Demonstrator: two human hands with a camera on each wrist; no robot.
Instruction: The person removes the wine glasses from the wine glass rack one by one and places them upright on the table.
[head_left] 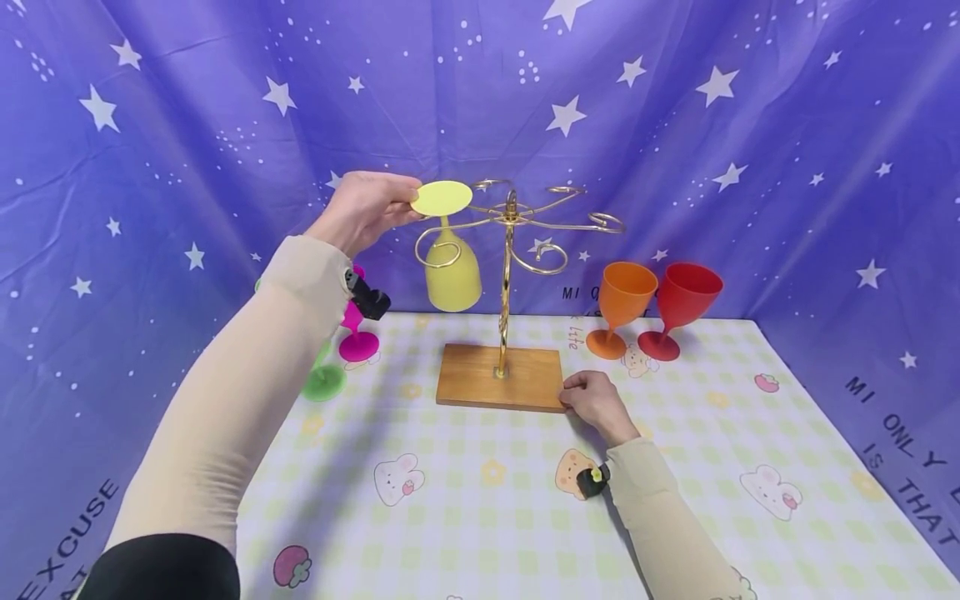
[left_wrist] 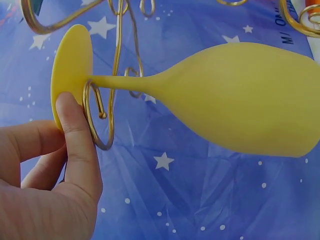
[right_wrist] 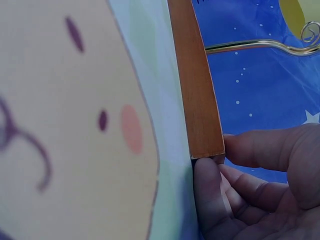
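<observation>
An upside-down yellow goblet [head_left: 454, 279] is at the left arm of a gold wire glass rack [head_left: 506, 292]. My left hand [head_left: 365, 208] pinches the goblet's round foot [left_wrist: 72, 62] between thumb and fingers. In the left wrist view, the stem [left_wrist: 120, 83] crosses the top of a curled gold hook [left_wrist: 107, 142], with the foot above the hook and the bowl below; whether the stem bears on the wire I cannot tell. Down at the rack's wooden base [head_left: 480, 379], my right hand [head_left: 598, 404] grips the right front corner with thumb and fingers.
Orange [head_left: 627, 292] and red [head_left: 686, 296] goblets stand upright at the back right. On the left, a magenta goblet [head_left: 358, 346] and a green one [head_left: 324, 383] are partly hidden by my left arm. Several other curled rack hooks [head_left: 551, 260] hold nothing. A starry curtain hangs behind.
</observation>
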